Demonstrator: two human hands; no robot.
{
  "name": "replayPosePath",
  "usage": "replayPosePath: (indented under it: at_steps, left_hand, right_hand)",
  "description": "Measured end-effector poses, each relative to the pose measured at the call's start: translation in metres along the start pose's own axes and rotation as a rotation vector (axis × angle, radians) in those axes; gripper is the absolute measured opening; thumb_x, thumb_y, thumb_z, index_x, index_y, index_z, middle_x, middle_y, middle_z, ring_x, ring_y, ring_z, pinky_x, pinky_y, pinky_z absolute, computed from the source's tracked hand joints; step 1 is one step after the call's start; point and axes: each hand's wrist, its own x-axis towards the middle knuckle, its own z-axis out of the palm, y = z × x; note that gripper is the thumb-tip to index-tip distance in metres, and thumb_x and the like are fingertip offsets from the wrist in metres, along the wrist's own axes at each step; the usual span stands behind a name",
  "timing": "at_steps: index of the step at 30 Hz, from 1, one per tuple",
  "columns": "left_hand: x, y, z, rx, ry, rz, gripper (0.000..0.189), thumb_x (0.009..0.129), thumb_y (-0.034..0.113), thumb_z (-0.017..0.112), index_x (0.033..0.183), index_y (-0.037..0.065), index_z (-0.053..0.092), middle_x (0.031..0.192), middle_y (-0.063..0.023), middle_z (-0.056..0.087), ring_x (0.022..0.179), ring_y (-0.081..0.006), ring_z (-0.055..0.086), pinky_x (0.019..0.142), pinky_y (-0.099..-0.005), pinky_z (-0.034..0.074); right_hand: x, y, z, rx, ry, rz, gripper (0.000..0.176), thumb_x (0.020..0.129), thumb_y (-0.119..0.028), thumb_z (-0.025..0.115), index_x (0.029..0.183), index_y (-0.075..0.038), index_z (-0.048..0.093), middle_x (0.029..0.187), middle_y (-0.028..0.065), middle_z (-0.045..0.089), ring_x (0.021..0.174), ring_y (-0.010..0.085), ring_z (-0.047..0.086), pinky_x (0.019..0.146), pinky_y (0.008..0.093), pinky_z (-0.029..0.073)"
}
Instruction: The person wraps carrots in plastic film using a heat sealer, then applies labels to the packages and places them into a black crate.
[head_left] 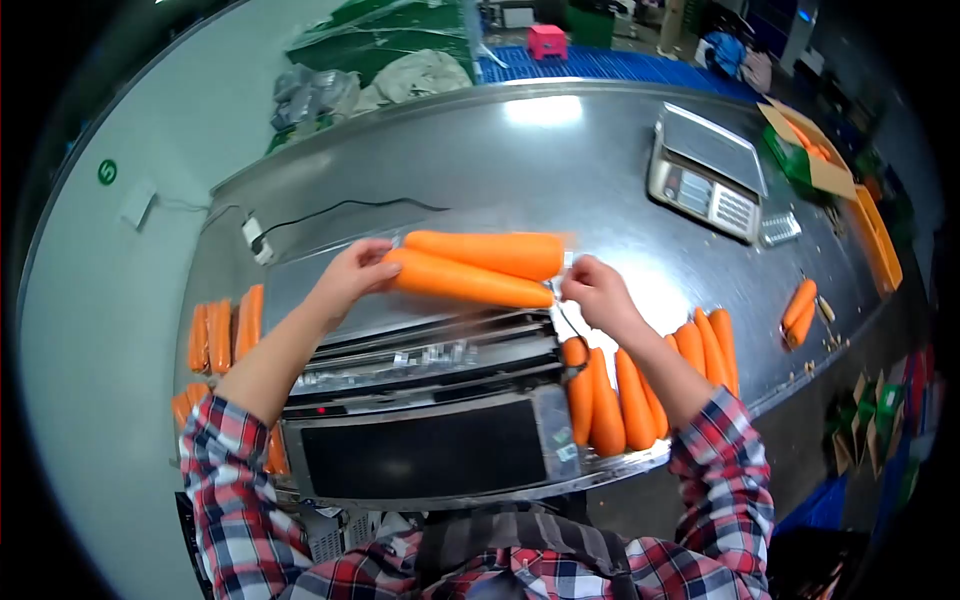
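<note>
Two large orange carrots (470, 275) lie side by side, raised over a metal machine with a long slot (430, 355) and a black front panel (425, 448). My left hand (362, 268) is closed on their left ends, thumb and fingers pinching. By their right ends, my right hand (592, 290) is closed in a pinch. A clear, shiny bit shows near its fingertips, too blurred to name. Under my right forearm, several loose carrots (610, 405) lie in a row to the right of the machine.
Packed carrots (222, 330) lie left of the machine. A power strip (257, 240) with a black cord sits behind it. On the steel table (520, 170) stand a digital scale (707, 175) and, at right, small carrots (799, 312). A carton (812, 150) holds more carrots.
</note>
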Motion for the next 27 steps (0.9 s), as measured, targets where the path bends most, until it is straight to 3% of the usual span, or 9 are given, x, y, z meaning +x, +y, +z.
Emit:
replayPosePath:
  at_steps: [2,4,5,8,11,14,16,21,27]
  left_hand:
    - [-0.008,-0.019,-0.027,0.004,0.145,-0.022,0.051,0.079,0.026,0.067,0.118,-0.002,0.048,0.103,-0.0090,0.057,0.089,-0.0140,0.056,0.078,-0.0273,0.048]
    - [-0.013,-0.049,-0.055,0.047,0.258,-0.016,0.048,0.080,0.026,0.067,0.115,-0.002,0.051,0.100,-0.0088,0.058,0.088,-0.0138,0.057,0.078,-0.0265,0.047]
    - [0.005,-0.116,-0.118,0.005,0.249,0.080,0.047,0.080,0.027,0.067,0.114,-0.002,0.051,0.099,-0.0085,0.059,0.088,-0.0136,0.057,0.078,-0.0262,0.047]
    - [-0.015,-0.147,-0.164,0.091,0.271,0.050,0.044,0.083,0.027,0.064,0.113,-0.002,0.052,0.100,-0.0080,0.059,0.090,-0.0136,0.056,0.079,-0.0255,0.046]
    - [-0.050,-0.153,-0.164,0.163,0.313,0.145,0.043,0.085,0.027,0.062,0.114,-0.003,0.051,0.103,-0.0084,0.058,0.095,-0.0127,0.053,0.081,-0.0245,0.045]
    - [-0.074,-0.161,-0.170,0.567,0.438,0.360,0.026,0.081,0.019,0.063,0.095,-0.001,0.057,0.092,-0.0120,0.054,0.087,-0.0235,0.053,0.075,-0.0336,0.043]
    - [-0.100,-0.166,-0.169,0.924,0.533,0.483,0.018,0.075,0.017,0.065,0.073,0.001,0.057,0.082,-0.0148,0.048,0.079,-0.0323,0.046,0.071,-0.0416,0.038]
    - [-0.128,-0.161,-0.142,1.208,0.721,0.378,0.028,0.071,0.027,0.068,0.066,0.002,0.058,0.080,-0.0133,0.046,0.082,-0.0313,0.044,0.071,-0.0424,0.036]
    - [-0.121,-0.153,-0.119,1.232,0.896,0.296,0.034,0.068,0.035,0.071,0.064,0.002,0.061,0.082,-0.0141,0.046,0.083,-0.0322,0.044,0.069,-0.0415,0.036]
  right_hand:
    - [0.037,-0.021,0.025,-0.074,-0.063,-0.022,0.015,0.076,-0.011,0.056,0.083,0.002,0.057,0.073,0.0112,0.062,0.068,0.0187,0.060,0.066,0.0305,0.048]
    - [0.081,0.014,0.068,-0.316,-0.124,-0.111,0.018,0.078,-0.013,0.056,0.087,0.002,0.060,0.074,0.0128,0.063,0.067,0.0198,0.060,0.064,0.0310,0.048]
    - [0.105,0.021,0.142,-0.373,-0.033,-0.147,0.018,0.079,-0.014,0.056,0.087,0.002,0.060,0.074,0.0131,0.063,0.067,0.0200,0.060,0.064,0.0310,0.048]
    - [0.107,0.001,0.192,-0.445,-0.093,-0.131,0.019,0.080,-0.016,0.057,0.086,0.002,0.060,0.073,0.0132,0.063,0.065,0.0207,0.060,0.064,0.0309,0.048]
    - [0.072,-0.015,0.185,-0.500,-0.207,-0.338,0.020,0.081,-0.018,0.058,0.085,0.002,0.061,0.072,0.0129,0.063,0.065,0.0212,0.060,0.064,0.0308,0.048]
    - [0.049,-0.011,0.157,-0.639,0.184,-0.104,0.024,0.083,-0.022,0.059,0.076,0.002,0.056,0.071,0.0154,0.060,0.065,0.0275,0.059,0.062,0.0337,0.047]
    - [0.020,0.004,0.140,-0.963,0.281,-0.262,0.023,0.079,-0.021,0.061,0.071,0.000,0.055,0.071,0.0152,0.055,0.071,0.0338,0.053,0.066,0.0405,0.044]
    - [-0.012,0.026,0.144,-1.253,0.302,-0.350,0.031,0.080,-0.029,0.059,0.063,-0.003,0.062,0.068,0.0133,0.056,0.077,0.0296,0.053,0.074,0.0411,0.041]
    - [-0.002,0.007,0.184,-1.104,0.257,-0.312,0.036,0.078,-0.035,0.060,0.063,-0.003,0.067,0.068,0.0134,0.058,0.077,0.0286,0.054,0.071,0.0403,0.040]
